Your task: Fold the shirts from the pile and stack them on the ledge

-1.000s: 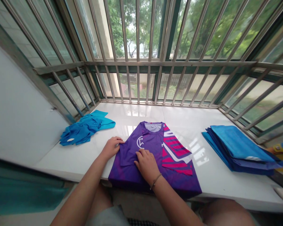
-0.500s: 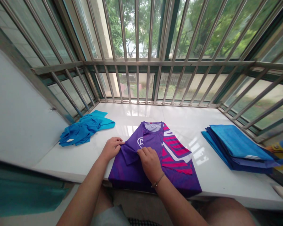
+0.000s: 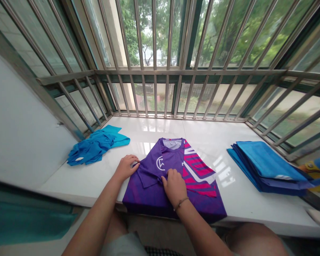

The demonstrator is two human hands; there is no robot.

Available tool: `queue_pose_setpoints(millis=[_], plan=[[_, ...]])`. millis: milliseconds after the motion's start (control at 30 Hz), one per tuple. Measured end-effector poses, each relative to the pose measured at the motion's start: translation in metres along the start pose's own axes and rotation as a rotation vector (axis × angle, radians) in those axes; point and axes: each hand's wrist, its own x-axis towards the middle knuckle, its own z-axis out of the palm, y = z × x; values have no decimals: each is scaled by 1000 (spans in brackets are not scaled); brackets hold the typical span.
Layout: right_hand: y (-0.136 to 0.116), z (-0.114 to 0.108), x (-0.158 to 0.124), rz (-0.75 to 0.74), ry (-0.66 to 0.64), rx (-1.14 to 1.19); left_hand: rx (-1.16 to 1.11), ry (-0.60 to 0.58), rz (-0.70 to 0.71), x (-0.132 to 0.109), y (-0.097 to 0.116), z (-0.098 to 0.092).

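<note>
A purple jersey (image 3: pixel 146 199) with pink and white stripes on its right side lies face up on the sill, its collar (image 3: pixel 172 143) at the far end. One sleeve (image 3: pixel 149 176) is folded across its front, next to a white logo (image 3: pixel 160 163). My left hand (image 3: pixel 126 168) grips the jersey's left edge by the shoulder. My right hand (image 3: pixel 174 186) pinches the folded fabric at the jersey's middle, covering the lower end of the sleeve.
The white glossy sill (image 3: pixel 245 202) runs under barred windows (image 3: pixel 154 92). A crumpled blue garment (image 3: pixel 96 146) lies at its left end. A stack of folded blue garments (image 3: pixel 266 167) sits to the right, beside a yellow-and-blue item (image 3: pixel 316 169).
My right hand has moved right and toward me across the jersey. The folded sleeve now lies flatter on the jersey's front. My left hand has barely moved.
</note>
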Motion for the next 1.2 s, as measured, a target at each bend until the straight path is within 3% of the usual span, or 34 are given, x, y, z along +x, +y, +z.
queue_pose_setpoints(millis=[67,167,233,333,467,667,767,933,1067,1200], plan=[[-2,-4,2,-14,4,5,5,-10,-10,0,0,0],[-10,-15,-2,-55,113,7,10,-20,-19,1,0,-1],[-20,-19,-9,-226,125,48,11,-24,-22,2,0,0],[-39,-14,-17,-491,9,69,9,-22,-26,1,-1,0],[-61,4,-16,-494,-33,21,-4,-14,-29,1,-2,0],[-75,-1,-17,-573,165,113,-5,-28,7,1,-4,0],[-67,-9,-21,-457,150,103,-10,-25,9,1,-6,1],[-35,-7,-18,38,79,-33,-4,-34,-1,0,-7,3],[-19,0,-10,18,7,-52,3,-29,-12,1,-6,2],[-18,-8,-8,-56,83,37,3,-38,-20,2,-4,0]])
